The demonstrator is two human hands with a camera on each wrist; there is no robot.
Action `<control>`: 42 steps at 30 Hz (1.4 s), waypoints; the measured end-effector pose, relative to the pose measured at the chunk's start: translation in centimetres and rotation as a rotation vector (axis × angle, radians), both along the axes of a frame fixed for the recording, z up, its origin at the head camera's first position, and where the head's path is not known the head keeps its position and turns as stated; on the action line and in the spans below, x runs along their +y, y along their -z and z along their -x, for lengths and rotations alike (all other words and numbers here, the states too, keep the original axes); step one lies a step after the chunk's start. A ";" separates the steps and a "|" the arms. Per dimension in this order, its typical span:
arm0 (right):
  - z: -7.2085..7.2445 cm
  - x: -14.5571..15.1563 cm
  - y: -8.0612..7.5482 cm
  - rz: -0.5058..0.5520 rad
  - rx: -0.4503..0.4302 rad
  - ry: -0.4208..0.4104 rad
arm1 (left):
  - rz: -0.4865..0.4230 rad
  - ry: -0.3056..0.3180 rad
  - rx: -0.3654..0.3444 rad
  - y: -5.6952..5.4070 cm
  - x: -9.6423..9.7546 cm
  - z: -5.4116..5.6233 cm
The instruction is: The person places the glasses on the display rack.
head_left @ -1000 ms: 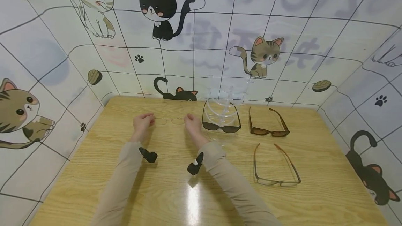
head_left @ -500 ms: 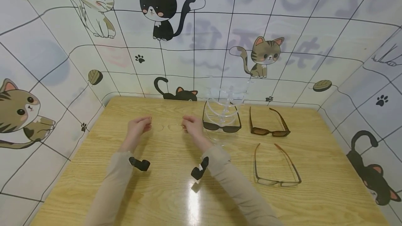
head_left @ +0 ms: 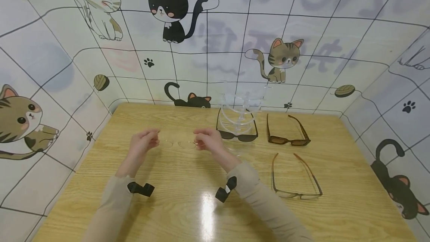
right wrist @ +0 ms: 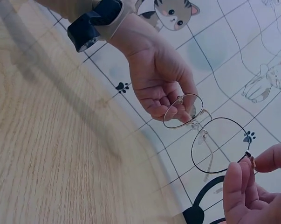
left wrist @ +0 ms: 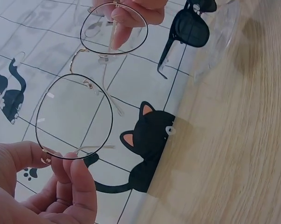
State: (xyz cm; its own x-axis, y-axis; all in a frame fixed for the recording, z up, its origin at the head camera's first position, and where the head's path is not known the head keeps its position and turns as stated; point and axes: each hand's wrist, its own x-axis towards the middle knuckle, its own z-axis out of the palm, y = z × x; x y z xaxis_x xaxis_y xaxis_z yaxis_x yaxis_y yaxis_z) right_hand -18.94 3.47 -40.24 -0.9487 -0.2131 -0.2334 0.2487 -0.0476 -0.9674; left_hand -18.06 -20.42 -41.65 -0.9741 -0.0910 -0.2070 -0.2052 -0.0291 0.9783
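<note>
A pair of round eyeglasses with a thin wire frame (left wrist: 74, 116) is held up between both hands, its temples unfolded and extending away. My left hand (head_left: 142, 143) pinches one hinge end between thumb and fingers, at the edge of the near lens in the left wrist view. At the opposite hinge end, the thumb and fingers of my right hand (head_left: 209, 142) pinch the frame. Against the table the slim rims (head_left: 187, 148) show only faintly in the head view. Part of each temple is hidden behind the fingers.
A clear plastic display stand (head_left: 242, 113) rises near the back, with black sunglasses (head_left: 237, 137) at its base. Right of it lie brown tortoiseshell sunglasses (head_left: 289, 142), and nearer, glasses with brown temples (head_left: 297, 196). A cat-printed backdrop (head_left: 228, 62) encloses the wooden table (head_left: 174, 204).
Both hands have drawn back toward the person, bringing the eyeglasses along, and have spread slightly apart. The stand and the other glasses have stayed put.
</note>
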 end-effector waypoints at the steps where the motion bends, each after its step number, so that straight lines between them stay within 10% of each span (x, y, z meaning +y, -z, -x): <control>1: -0.2 0.1 -0.1 0.007 0.002 -0.009 | -0.010 -0.001 0.000 -0.1 0.1 -0.2; 17: -3.1 3.3 -0.7 0.036 0.066 -0.069 | -0.075 0.082 0.013 -1.4 1.7 -3.1; 42: -6.5 10.4 -1.3 -0.019 0.110 -0.075 | -0.086 0.268 0.060 -1.5 6.9 -3.8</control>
State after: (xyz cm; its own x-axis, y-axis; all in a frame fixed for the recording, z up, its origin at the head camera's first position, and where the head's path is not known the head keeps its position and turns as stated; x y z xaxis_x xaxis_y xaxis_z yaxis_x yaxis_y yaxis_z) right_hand -12.48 13.87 -38.94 -0.9504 -0.2809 -0.1333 0.1430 -0.0141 -0.9896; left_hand -14.30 -13.53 -40.19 -0.9718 0.1867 -0.1440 -0.1585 -0.0654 0.9852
